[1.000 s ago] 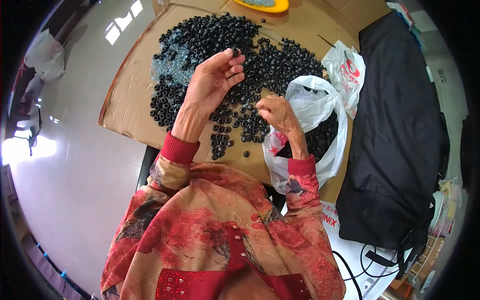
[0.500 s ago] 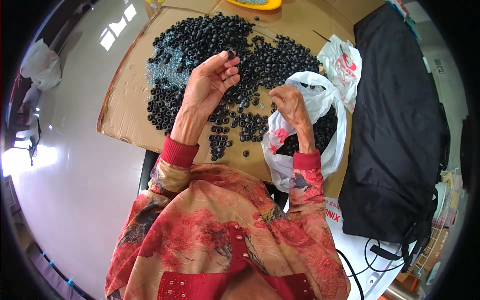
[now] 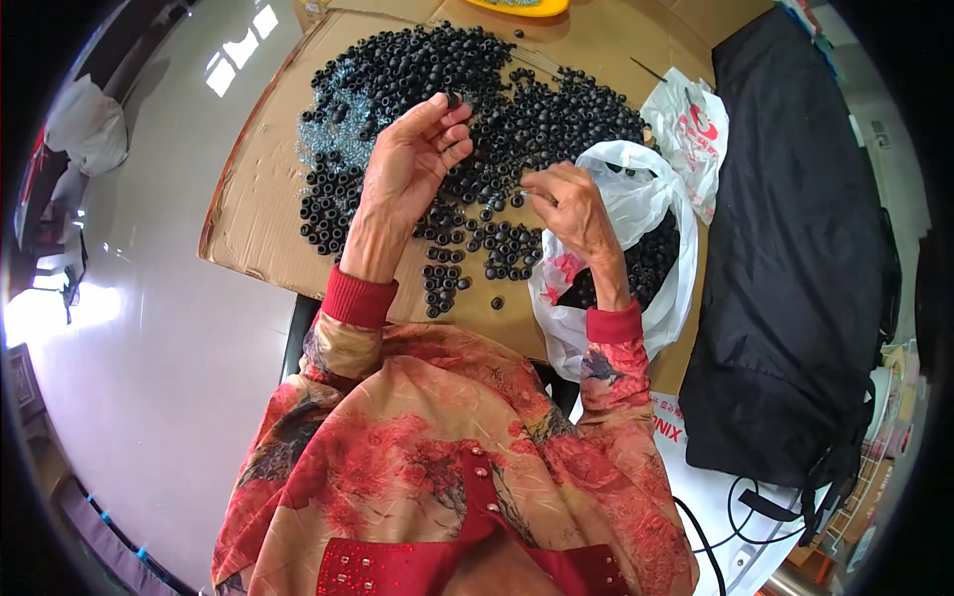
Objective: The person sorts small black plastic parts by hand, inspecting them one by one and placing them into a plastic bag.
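Note:
Between thumb and index finger, my left hand (image 3: 412, 154) pinches a small black round cap (image 3: 454, 100) above the far pile. My right hand (image 3: 574, 211) is closed in a pinch just left of the white plastic bag's mouth; a tiny pale bit shows at its fingertips, too small to name. Under and around both hands spreads a heap of loose black caps (image 3: 556, 124). Small clear bluish pieces (image 3: 333, 129) lie among them at the left. More black caps fill the white plastic bag (image 3: 636, 214), beneath my right wrist.
Everything lies on a flattened cardboard sheet (image 3: 248, 214). At the far edge sits a yellow bowl (image 3: 537, 8) of clear pieces. A second white bag (image 3: 691, 129) lies at the right, beside a long black fabric case (image 3: 785, 268). Another white bag (image 3: 87, 124) is far left.
My right hand has moved slightly left and turned, away from the bag and closer to the caps. The left hand still holds its cap. The whole view has shifted a little.

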Tool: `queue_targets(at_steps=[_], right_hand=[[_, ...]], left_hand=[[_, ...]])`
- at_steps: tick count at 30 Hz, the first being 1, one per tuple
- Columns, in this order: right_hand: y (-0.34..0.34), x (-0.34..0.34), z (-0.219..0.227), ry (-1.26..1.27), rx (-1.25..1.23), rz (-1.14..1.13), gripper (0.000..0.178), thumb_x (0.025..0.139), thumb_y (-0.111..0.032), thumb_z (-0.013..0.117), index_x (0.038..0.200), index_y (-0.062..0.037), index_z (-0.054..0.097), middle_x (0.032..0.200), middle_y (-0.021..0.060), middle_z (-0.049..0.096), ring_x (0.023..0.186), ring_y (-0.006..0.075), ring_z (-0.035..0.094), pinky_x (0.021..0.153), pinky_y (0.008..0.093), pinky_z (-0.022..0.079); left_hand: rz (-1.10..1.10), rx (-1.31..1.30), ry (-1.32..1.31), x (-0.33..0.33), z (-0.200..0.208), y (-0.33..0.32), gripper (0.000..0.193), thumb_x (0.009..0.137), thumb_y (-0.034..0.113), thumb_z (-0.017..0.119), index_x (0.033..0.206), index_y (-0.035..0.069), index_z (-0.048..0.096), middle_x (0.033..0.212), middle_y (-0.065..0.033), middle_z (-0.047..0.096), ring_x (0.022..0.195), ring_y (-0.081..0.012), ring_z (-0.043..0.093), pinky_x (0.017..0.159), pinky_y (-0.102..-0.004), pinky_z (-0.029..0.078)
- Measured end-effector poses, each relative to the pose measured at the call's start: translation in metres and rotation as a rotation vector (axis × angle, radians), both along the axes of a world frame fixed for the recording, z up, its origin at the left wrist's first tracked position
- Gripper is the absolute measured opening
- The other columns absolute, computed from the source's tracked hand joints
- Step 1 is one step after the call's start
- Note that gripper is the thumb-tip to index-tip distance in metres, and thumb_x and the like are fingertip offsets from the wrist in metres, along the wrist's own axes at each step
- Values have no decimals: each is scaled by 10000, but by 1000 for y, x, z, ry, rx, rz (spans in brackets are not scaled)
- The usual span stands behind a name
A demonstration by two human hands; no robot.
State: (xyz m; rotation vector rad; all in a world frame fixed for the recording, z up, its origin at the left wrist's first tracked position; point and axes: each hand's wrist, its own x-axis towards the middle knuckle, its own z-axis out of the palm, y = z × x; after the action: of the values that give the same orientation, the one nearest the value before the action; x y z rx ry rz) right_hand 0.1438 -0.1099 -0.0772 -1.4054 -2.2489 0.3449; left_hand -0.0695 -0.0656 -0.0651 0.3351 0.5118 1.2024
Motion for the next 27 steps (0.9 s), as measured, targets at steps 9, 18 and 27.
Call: queue_targets(at_steps=[9,18,27], right_hand=[[10,-17,-28,-305,193,155,119,634,-45,582,712,-115,527,700,33,446,720,217,460,645,345,334],[11,-49,-23,-14,139,281,62,695,-60,594,738,-84,557,688,36,472,699,218,479,636,351,350],[21,-67,-17,-280,330,332,113,693,-78,606,645,-90,505,653,45,458,688,207,472,664,346,359]], left_hand=[[33,-12,-20,-8,-1,8,180,854,167,572,935,6,583,863,-98,619,713,-139,581,665,-275,513],[58,-25,2,-16,-1,9,173,859,160,562,938,8,581,864,-97,620,716,-140,579,673,-279,512],[37,-2,-31,-17,17,15,176,860,167,561,942,13,580,870,-95,615,716,-145,575,674,-290,512]])
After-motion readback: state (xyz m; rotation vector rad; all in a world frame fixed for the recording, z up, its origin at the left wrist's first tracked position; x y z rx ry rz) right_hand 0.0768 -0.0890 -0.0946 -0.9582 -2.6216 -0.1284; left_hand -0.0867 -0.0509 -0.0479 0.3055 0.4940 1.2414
